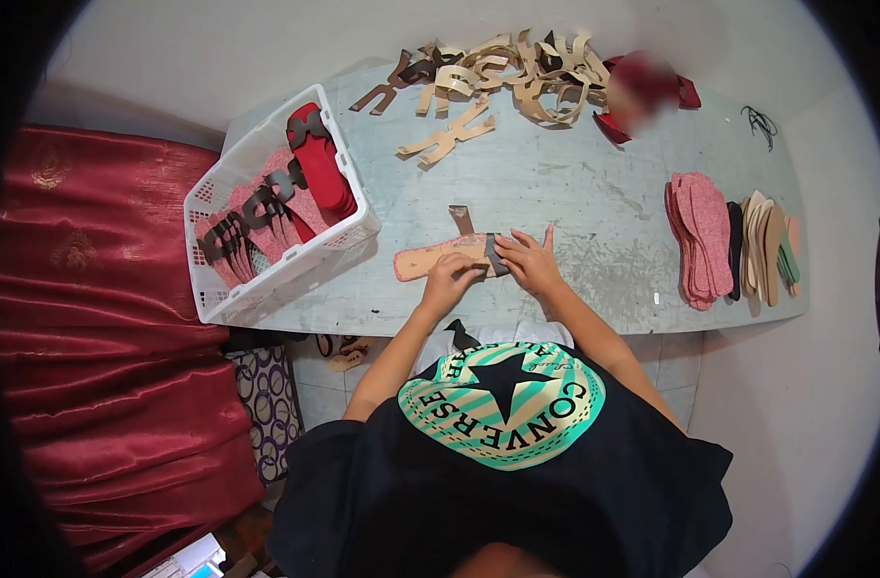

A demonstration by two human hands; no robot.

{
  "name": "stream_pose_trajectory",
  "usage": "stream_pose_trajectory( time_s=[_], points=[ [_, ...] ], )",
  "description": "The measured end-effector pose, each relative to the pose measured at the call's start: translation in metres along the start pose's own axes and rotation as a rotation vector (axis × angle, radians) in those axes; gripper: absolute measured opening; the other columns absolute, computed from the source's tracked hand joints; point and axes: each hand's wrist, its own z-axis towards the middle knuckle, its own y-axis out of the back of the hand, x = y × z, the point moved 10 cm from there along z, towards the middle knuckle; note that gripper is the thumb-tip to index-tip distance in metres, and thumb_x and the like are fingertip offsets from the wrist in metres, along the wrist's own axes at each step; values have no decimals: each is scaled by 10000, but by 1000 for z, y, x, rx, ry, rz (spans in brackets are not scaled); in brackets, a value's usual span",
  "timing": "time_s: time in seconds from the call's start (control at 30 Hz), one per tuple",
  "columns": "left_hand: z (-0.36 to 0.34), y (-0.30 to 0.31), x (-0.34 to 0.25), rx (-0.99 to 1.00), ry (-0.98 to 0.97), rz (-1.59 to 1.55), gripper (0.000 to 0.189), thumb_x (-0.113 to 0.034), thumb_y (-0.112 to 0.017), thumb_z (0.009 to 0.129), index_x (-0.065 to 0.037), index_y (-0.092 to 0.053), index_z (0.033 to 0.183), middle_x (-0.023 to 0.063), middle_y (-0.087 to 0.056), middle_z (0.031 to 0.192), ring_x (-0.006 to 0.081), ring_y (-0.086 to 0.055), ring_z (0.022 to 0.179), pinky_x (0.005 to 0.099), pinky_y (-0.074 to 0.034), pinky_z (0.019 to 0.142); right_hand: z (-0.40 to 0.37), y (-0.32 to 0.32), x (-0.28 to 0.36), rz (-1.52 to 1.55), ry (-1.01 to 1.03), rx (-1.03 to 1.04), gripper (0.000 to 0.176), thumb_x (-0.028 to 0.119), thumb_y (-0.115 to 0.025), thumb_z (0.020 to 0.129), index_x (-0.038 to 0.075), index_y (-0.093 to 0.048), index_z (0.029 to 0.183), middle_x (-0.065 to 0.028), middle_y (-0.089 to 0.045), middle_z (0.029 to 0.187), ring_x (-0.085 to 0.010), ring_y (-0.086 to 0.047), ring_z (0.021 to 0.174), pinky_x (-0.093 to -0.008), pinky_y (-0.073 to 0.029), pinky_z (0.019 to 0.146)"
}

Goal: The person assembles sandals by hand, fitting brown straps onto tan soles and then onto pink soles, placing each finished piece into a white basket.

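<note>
A sandal sole (416, 262) lies on the table in front of me, tan on its upward face with a pink rim. A dark strap (496, 262) crosses its right end, and a brown strap end (459, 220) sticks out past the far edge. My left hand (448, 281) is closed at the sole's near edge, its fingertips pinched by the dark strap. Resting on the strap and the sole's right end, my right hand (529, 262) has its fingers spread.
A white basket (291, 255) at left holds red and pink soles with dark straps. Loose strap pieces (507, 72) lie along the back, near a blurred red item (642, 91). Stacked pink soles (700, 236) and other coloured soles (763, 246) stand right. A black cord (763, 125) lies far right.
</note>
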Motion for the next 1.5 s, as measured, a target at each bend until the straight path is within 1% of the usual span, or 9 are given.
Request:
stream_pose_trajectory(
  time_s=[0.07,0.17,0.2,0.27,0.57,0.67,0.8,1.07,1.5],
  points=[
    [3,1,19,-54,99,-62,141,-92,-705,710,-3,-642,799,82,-606,744,208,-576,718,319,-452,658,1,0,0,10,-13,14,281,257,-538,848,216,-617,1114,112,-529,1247,-188,-420,1217,-695,15,994],
    [5,-6,51,-80,290,-218,143,-77,-711,729,26,-628,783,50,-579,690,110,-549,600,246,-440,535,0,0,2,-1,12,-12,290,236,-557,840,199,-619,1121,87,-545,1235,-205,-431,1215,-691,24,989],
    [7,-7,53,-80,290,-218,143,-77,-711,729,26,-628,783,50,-579,690,110,-549,600,246,-440,535,1,1,2,0,11,-12,290,236,-557,840,199,-619,1121,87,-545,1235,-205,-431,1215,-691,24,989],
    [3,-14,72,-83,448,-324,153,-76,-720,721,31,-623,769,42,-576,688,100,-544,569,230,-442,514,1,0,1,18,-1,4,293,239,-557,841,201,-615,1125,89,-544,1236,-206,-430,1215,-691,23,989],
    [4,-18,91,-126,406,-196,190,-96,-744,698,33,-612,740,43,-562,692,106,-571,574,233,-460,503,1,-2,-1,7,-19,6,283,259,-545,849,219,-616,1120,116,-531,1243,-187,-421,1216,-680,28,1002],
    [4,-13,78,-160,386,-190,147,-63,-727,720,25,-613,746,20,-552,726,68,-537,554,205,-452,480,1,-1,0,10,-21,1,281,253,-547,849,216,-616,1118,116,-530,1245,-187,-421,1217,-676,26,1005],
    [3,-11,70,-194,393,-241,152,-57,-729,711,31,-611,752,25,-540,739,74,-529,576,205,-447,480,1,-1,0,5,-14,4,281,246,-551,847,214,-617,1117,115,-529,1246,-187,-419,1218,-677,23,1005],
    [3,-8,64,-216,394,-118,167,-73,-729,696,19,-598,744,37,-525,746,91,-486,604,224,-411,547,1,0,2,-15,0,-7,269,242,-545,850,211,-619,1106,111,-525,1251,-189,-420,1219,-685,15,999],
    [6,-8,62,-225,313,55,186,-85,-728,685,-4,-593,783,32,-522,739,107,-474,603,239,-414,564,1,2,4,-6,-1,-19,260,242,-540,850,206,-624,1093,105,-527,1250,-192,-424,1215,-684,16,1001]
  ],
)
